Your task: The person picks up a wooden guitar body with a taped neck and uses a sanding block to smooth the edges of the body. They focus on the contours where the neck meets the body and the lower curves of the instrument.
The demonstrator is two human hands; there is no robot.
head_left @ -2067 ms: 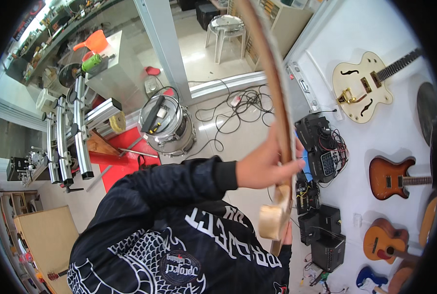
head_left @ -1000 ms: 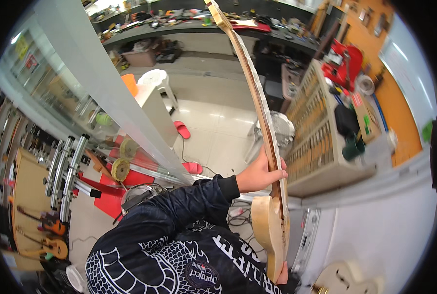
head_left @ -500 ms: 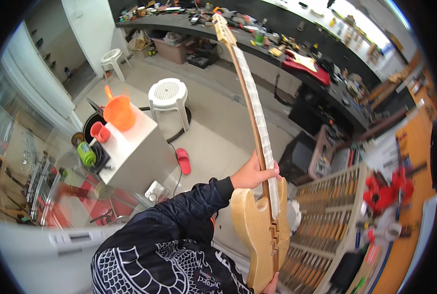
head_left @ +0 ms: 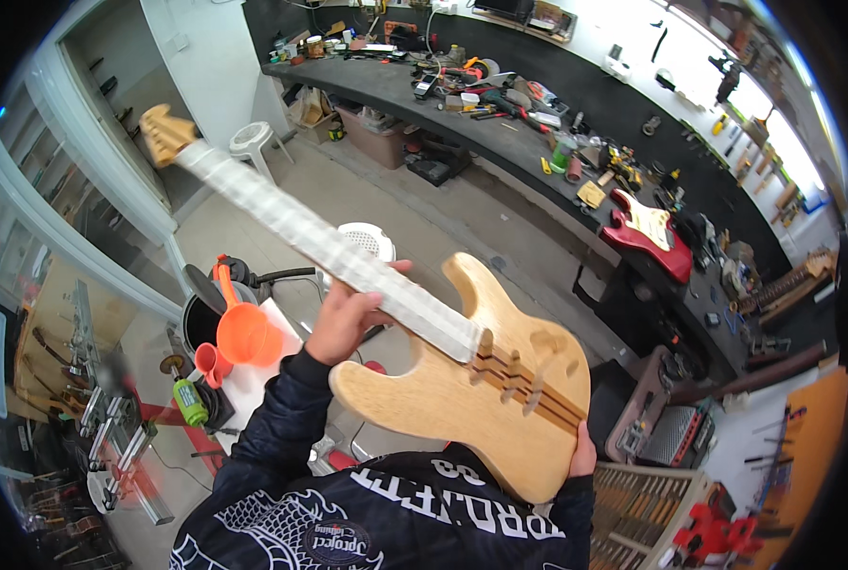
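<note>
An unfinished electric guitar [head_left: 414, 399] of pale wood slants across my front, its face up. Dark stripes run along its middle, where several cut-out pockets show. White tape covers the fretboard [head_left: 319, 242] up to the bare headstock [head_left: 167, 135], which points to the far left. My left hand [head_left: 348, 318] is wrapped round the neck near the body, thumb against the neck's near side and fingertips showing on the far side. At the body's tail edge, my right hand [head_left: 583, 451] grips the rim; most of its fingers are hidden behind the wood.
A long dark workbench [head_left: 348, 78] crowded with tools runs along the back, with a red guitar body [head_left: 647, 237] on it. White stools [head_left: 257, 142] stand beyond the neck. Left are an orange scoop [head_left: 248, 332] and an orange cup [head_left: 213, 365]; lower right, a tool rack [head_left: 642, 508].
The guitar has swung from nearly upright to slanting left, its headstock moving far left and its face turning up. My left hand has moved left with the neck. My right hand shows more.
</note>
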